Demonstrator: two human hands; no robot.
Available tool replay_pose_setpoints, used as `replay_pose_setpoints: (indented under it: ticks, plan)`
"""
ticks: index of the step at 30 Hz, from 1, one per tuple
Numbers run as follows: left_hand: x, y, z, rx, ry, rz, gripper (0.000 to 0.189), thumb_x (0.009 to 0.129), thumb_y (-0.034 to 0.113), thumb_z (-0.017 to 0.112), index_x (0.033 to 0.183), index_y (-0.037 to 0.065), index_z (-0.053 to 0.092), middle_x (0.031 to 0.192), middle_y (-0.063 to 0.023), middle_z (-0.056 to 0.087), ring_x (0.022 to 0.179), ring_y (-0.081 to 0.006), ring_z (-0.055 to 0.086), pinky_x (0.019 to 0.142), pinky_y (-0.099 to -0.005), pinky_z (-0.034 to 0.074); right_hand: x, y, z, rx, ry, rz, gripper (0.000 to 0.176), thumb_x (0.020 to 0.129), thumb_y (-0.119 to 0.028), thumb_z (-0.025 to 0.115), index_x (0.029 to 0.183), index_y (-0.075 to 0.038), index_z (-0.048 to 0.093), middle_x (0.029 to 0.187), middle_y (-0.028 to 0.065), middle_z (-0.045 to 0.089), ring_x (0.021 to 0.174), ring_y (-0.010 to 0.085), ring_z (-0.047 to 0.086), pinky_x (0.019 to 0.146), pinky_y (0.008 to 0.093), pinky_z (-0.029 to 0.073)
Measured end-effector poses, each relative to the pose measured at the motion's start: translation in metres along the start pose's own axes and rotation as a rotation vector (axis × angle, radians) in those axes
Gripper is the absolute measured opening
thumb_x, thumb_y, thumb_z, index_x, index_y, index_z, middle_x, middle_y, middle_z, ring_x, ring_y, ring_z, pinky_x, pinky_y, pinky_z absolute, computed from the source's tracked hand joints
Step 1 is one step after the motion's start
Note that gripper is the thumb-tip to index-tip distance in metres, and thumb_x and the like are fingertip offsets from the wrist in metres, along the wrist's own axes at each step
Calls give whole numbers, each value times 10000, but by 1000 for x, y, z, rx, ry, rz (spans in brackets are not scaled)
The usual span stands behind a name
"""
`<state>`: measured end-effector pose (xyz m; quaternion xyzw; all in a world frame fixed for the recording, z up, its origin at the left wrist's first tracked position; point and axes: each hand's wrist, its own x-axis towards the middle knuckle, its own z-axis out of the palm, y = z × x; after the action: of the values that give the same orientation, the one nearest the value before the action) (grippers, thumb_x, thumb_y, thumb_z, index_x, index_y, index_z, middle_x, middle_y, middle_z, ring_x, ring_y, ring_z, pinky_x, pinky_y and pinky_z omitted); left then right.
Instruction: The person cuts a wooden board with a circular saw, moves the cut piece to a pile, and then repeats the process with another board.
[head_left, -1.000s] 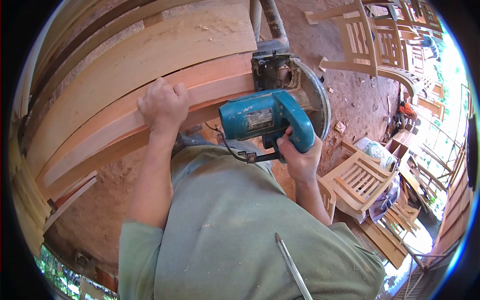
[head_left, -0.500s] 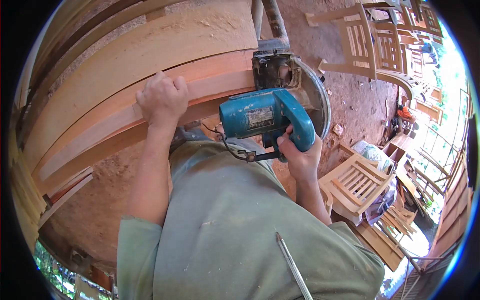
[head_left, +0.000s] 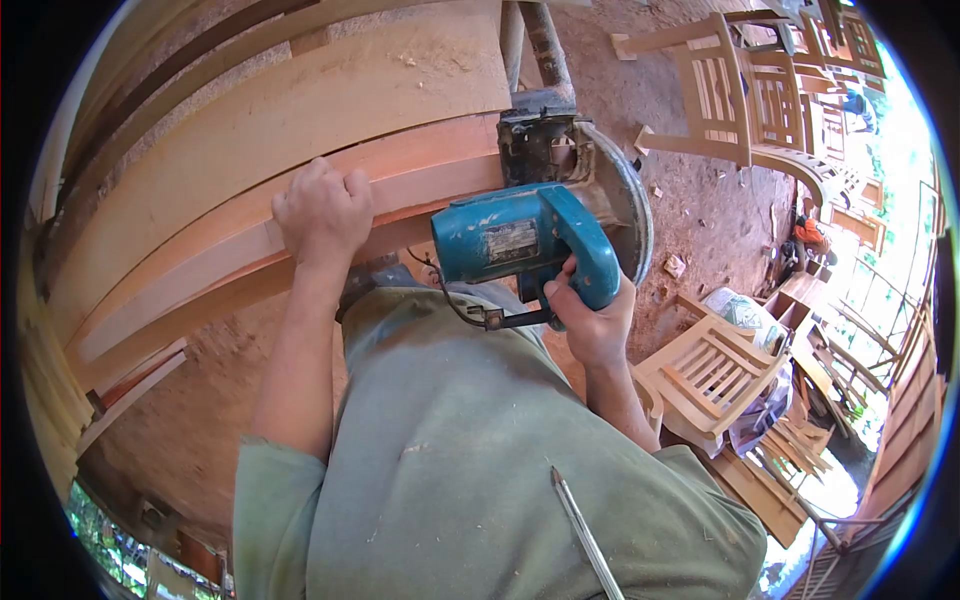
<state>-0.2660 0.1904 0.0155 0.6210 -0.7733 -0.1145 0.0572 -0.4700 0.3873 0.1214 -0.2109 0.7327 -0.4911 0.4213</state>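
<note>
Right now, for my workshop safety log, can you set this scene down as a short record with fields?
Left hand: left hand curled over the edge of the reddish plank
Right hand: right hand closed round the handle of the blue circular saw
Saw position: at the plank's right end, with the blade guard on the saw's right side
Stack: wider pale board beside the plank
Surroundings: slatted wooden chairs on a dirt floor
Clothing: pen against the green shirt
</note>
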Motion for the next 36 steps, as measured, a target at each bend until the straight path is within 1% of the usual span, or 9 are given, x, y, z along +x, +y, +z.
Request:
replay_pose_setpoints:
  ticks: [7, 10, 13, 14, 18, 22, 27, 34, 36]
  plan:
    - [0, 3, -2, 42, -23, 10, 319, 846, 270, 486, 733, 13, 639, 890, -157, 662, 874, -356, 634, 792, -493, 443, 4, 8, -2, 7, -11, -15, 198, 780, -30, 731, 934, -13, 606, 785, -24, 598, 714, 61, 541, 661, 236, 467]
    - [1, -5, 6, 30, 30, 84, 327, 853, 266, 486, 720, 7, 633, 896, -165, 658, 878, -369, 628, 781, -507, 450, 8, 2, -4, -92, -129, -27, 175, 801, -56, 726, 922, -36, 602, 770, -5, 595, 726, 60, 542, 661, 262, 477]
    - [4, -11, 7, 66, -4, 38, 340, 862, 266, 477, 725, -7, 626, 897, -179, 653, 879, -396, 620, 781, -521, 452, 11, 3, -6, -142, -203, -90, 201, 806, -104, 718, 939, -29, 589, 734, 64, 592, 696, 135, 573, 657, 325, 484]
    - [5, -12, 7, 70, -23, 24, 348, 864, 268, 474, 728, -16, 622, 897, -185, 653, 880, -406, 617, 787, -523, 451, 11, -3, -4, -98, -208, -114, 230, 804, -119, 711, 963, -19, 577, 740, 121, 602, 674, 223, 600, 656, 379, 486]
    - [10, -23, 9, 56, -48, 133, 365, 869, 273, 458, 740, -31, 613, 890, -205, 647, 874, -421, 612, 795, -535, 445, 16, 1, -3, -45, -271, -136, 248, 794, -108, 705, 969, -11, 560, 762, 184, 625, 705, 357, 635, 651, 418, 495]
    - [12, -37, 17, 88, -40, 128, 389, 882, 275, 432, 743, -45, 604, 882, -238, 632, 862, -447, 603, 780, -557, 435, 17, -3, -2, -3, -284, -163, 233, 793, -92, 676, 975, -8, 557, 746, 213, 636, 729, 409, 648, 638, 453, 507]
    - [14, -38, 10, 111, -138, 75, 349, 936, 272, 414, 835, -30, 557, 886, -274, 606, 876, -484, 567, 774, -552, 424, 20, 10, 3, 36, -297, -196, 247, 794, -84, 692, 991, -13, 559, 790, 206, 650, 750, 401, 655, 642, 443, 511]
    - [17, -54, 20, 103, -67, 168, 366, 898, 251, 410, 771, -62, 552, 887, -274, 596, 836, -471, 568, 755, -553, 420, 23, 13, 1, 12, -331, -205, 239, 786, -81, 681, 974, -18, 548, 782, 210, 643, 759, 412, 650, 650, 467, 507]
    - [19, -61, 21, 155, -153, 237, 380, 894, 260, 411, 775, -67, 563, 895, -271, 603, 857, -471, 572, 775, -559, 423, 22, 11, 2, -11, -340, -217, 247, 783, -85, 687, 975, -19, 547, 782, 211, 642, 759, 410, 650, 653, 467, 508]
